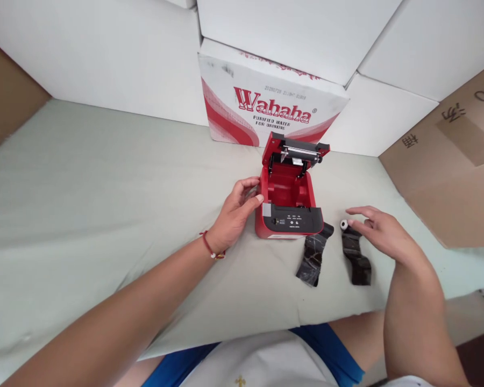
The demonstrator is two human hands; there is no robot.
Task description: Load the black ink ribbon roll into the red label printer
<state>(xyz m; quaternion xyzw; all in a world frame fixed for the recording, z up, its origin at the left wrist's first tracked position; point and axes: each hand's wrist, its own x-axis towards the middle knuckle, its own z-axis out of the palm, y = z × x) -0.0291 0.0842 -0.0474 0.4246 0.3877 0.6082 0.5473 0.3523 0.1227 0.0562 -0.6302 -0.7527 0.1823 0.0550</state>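
Note:
A red and black label printer (pixel 292 220) stands on the cloth-covered table with its lid (pixel 296 151) raised and its red inner bay bare to view. My left hand (pixel 240 207) grips its left wall, thumb on the rim and fingers along the outer side. To the right lies a small roll of black ribbon (pixel 350 242) with a white core, its loose end trailing toward me. Over that roll hovers my right hand (pixel 375 228), index finger and thumb apart; whether the thumb touches it I cannot tell. Another black ribbon strip (pixel 314 255) lies partly behind the printer's front right corner.
A white and red water carton (pixel 266 102) stands behind the printer, against stacked white boxes (pixel 125 59). Brown cardboard boxes border the table at the right (pixel 447 161) and the left (pixel 8 97). The pale green tablecloth (pixel 105 172) runs to the near edge by my lap.

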